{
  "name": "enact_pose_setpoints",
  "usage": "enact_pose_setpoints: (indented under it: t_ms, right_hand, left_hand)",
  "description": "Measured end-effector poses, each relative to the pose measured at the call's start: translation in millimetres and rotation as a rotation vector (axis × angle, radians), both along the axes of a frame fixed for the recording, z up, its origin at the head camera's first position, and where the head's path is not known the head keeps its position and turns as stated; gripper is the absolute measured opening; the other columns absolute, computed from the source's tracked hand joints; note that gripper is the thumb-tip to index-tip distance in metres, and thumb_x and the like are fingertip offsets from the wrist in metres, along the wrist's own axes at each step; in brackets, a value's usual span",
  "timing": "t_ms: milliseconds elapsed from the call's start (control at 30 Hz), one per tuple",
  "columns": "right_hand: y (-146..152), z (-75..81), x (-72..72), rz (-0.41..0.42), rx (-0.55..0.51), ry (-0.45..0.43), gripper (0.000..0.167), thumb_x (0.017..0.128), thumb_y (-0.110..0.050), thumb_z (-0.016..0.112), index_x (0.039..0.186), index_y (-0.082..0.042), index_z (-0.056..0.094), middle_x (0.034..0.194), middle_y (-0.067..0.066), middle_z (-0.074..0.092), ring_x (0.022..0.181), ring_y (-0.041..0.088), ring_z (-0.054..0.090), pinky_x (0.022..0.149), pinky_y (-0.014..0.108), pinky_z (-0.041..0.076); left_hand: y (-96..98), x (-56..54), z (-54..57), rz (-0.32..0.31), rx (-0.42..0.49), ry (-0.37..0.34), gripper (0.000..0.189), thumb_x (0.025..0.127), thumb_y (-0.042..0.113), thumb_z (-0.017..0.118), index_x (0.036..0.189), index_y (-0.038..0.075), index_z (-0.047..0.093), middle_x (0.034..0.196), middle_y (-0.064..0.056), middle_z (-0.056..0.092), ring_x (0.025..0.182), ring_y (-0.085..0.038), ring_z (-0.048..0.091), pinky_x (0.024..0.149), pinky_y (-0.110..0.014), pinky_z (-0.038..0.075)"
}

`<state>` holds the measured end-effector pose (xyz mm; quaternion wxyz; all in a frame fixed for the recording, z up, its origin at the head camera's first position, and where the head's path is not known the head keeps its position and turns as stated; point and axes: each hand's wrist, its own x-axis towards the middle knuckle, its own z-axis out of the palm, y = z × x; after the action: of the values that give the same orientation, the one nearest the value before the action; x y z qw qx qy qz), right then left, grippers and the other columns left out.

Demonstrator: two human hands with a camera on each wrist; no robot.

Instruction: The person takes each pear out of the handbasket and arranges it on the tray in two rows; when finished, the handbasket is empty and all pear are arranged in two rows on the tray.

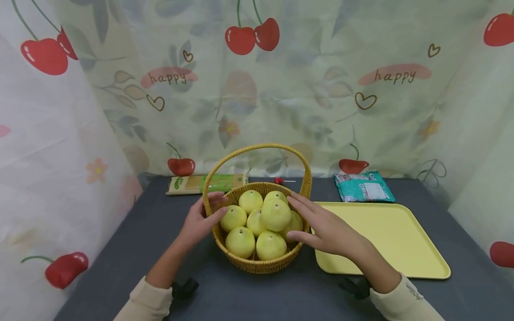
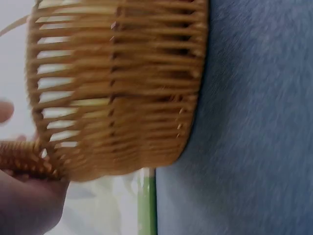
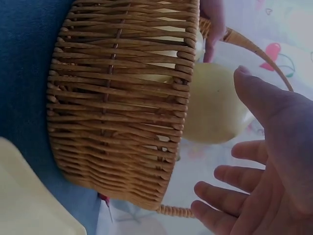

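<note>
A woven wicker basket [image 1: 259, 266] with a tall arched handle stands on the dark cloth, heaped with several round, pale yellow-green fruits [image 1: 239, 243]. One fruit [image 3: 212, 103] rises above the rim on the right. My left hand [image 1: 202, 220] is at the basket's left side, thumb and fingers spread either side of the handle base [image 2: 22, 159]; firm contact cannot be made out. Over the right rim, my right hand [image 1: 325, 227] has its fingers extended and spread beside the top fruit. In the right wrist view, a gap shows between its fingertips and that fruit.
Right of the basket lies a yellow tray [image 1: 381, 240], with a teal packet [image 1: 364, 187] behind it. A long flat green-and-tan package [image 1: 192, 183] lies behind the basket at left, and a small red item with a white stick [image 1: 279, 180] behind it. Printed curtains surround the table.
</note>
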<state>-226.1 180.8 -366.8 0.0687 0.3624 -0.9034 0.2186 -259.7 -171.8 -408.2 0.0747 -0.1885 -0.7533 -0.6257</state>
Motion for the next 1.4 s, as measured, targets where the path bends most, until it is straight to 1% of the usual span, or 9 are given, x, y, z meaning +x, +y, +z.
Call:
enact_pose_setpoints:
  t_ms: [133, 300, 567, 733, 900, 1067, 1200, 1300, 1400]
  right_hand:
    - [-5.5, -2.0, -4.5, 0.017, -0.035, -0.033, 0.083, 0.095, -0.057, 0.06, 0.16, -0.018, 0.026, 0.164, 0.006, 0.02, 0.146, 0.028, 0.03, 0.11, 0.051, 0.036]
    - [-13.2, -4.4, -10.5, 0.036, -0.06, -0.065, 0.084, 0.095, -0.057, 0.06, 0.159, -0.015, 0.026, 0.164, 0.005, 0.022, 0.147, 0.024, 0.027, 0.112, 0.049, 0.034]
    - [-22.1, -6.6, -18.2, 0.073, -0.113, -0.095, 0.085, 0.095, -0.052, 0.064, 0.159, -0.015, 0.024, 0.161, 0.002, 0.028, 0.145, 0.018, 0.032, 0.111, 0.045, 0.036]
    - [-25.6, -6.9, -22.1, 0.084, -0.142, -0.118, 0.084, 0.095, -0.049, 0.066, 0.159, -0.011, 0.024, 0.16, 0.004, 0.03, 0.143, 0.019, 0.034, 0.109, 0.045, 0.039]
    - [-30.3, -7.5, -23.7, 0.09, -0.155, -0.142, 0.087, 0.093, -0.049, 0.069, 0.159, -0.014, 0.023, 0.159, 0.006, 0.032, 0.14, 0.021, 0.038, 0.107, 0.046, 0.04]
    - [-32.6, -10.1, -24.6, 0.085, -0.167, -0.128, 0.087, 0.092, -0.046, 0.072, 0.158, -0.014, 0.025, 0.156, 0.008, 0.035, 0.138, 0.023, 0.041, 0.107, 0.048, 0.041]
    - [-33.0, -11.8, -26.0, 0.083, -0.173, -0.116, 0.087, 0.091, -0.045, 0.073, 0.158, -0.014, 0.027, 0.154, 0.008, 0.038, 0.135, 0.022, 0.044, 0.105, 0.047, 0.042]
    - [-33.0, -12.3, -27.0, 0.08, -0.177, -0.121, 0.086, 0.09, -0.045, 0.074, 0.157, -0.015, 0.029, 0.153, 0.006, 0.039, 0.133, 0.021, 0.046, 0.104, 0.046, 0.044]
    - [-33.8, -12.6, -28.2, 0.092, -0.183, -0.13, 0.085, 0.09, -0.045, 0.074, 0.156, -0.014, 0.031, 0.152, 0.005, 0.04, 0.132, 0.02, 0.046, 0.103, 0.046, 0.044]
  left_hand:
    - [10.8, -1.0, -4.4, 0.075, 0.082, 0.036, 0.03, 0.1, 0.005, 0.061, 0.13, 0.001, 0.058, 0.123, -0.024, 0.064, 0.118, -0.036, 0.06, 0.089, -0.026, 0.052]
    - [20.4, -2.0, -9.6, 0.148, 0.132, 0.084, 0.027, 0.101, -0.007, 0.047, 0.124, -0.001, 0.059, 0.115, -0.024, 0.066, 0.113, -0.034, 0.062, 0.093, -0.034, 0.051]
    - [25.8, -4.8, -13.2, 0.084, 0.229, 0.154, 0.024, 0.099, -0.013, 0.041, 0.121, -0.014, 0.052, 0.105, -0.031, 0.065, 0.094, -0.042, 0.068, 0.086, -0.043, 0.056]
    - [22.5, -6.7, -12.0, 0.029, 0.205, 0.171, 0.02, 0.102, -0.007, 0.045, 0.12, -0.014, 0.051, 0.102, -0.032, 0.064, 0.093, -0.035, 0.069, 0.084, -0.043, 0.056]
    - [20.3, -8.0, -12.4, 0.027, 0.209, 0.188, 0.015, 0.104, -0.002, 0.047, 0.113, -0.013, 0.052, 0.1, -0.032, 0.063, 0.091, -0.034, 0.069, 0.085, -0.043, 0.056]
    - [23.5, -7.2, -12.4, 0.133, 0.156, 0.155, 0.017, 0.096, -0.014, 0.041, 0.107, -0.009, 0.053, 0.097, -0.027, 0.062, 0.091, -0.032, 0.065, 0.084, -0.036, 0.055]
    - [26.4, -4.1, -9.0, 0.212, 0.1, 0.124, 0.019, 0.091, -0.018, 0.039, 0.102, -0.009, 0.051, 0.092, -0.026, 0.058, 0.085, -0.041, 0.057, 0.077, -0.032, 0.049]
    - [29.4, 4.9, 1.8, 0.223, 0.085, 0.12, 0.015, 0.089, -0.019, 0.039, 0.098, -0.011, 0.049, 0.087, -0.026, 0.054, 0.079, -0.042, 0.052, 0.072, -0.029, 0.045]
    - [30.8, 14.8, 11.5, 0.238, 0.071, 0.113, 0.012, 0.09, -0.018, 0.042, 0.095, -0.009, 0.048, 0.084, -0.021, 0.051, 0.073, -0.03, 0.05, 0.068, -0.025, 0.042]
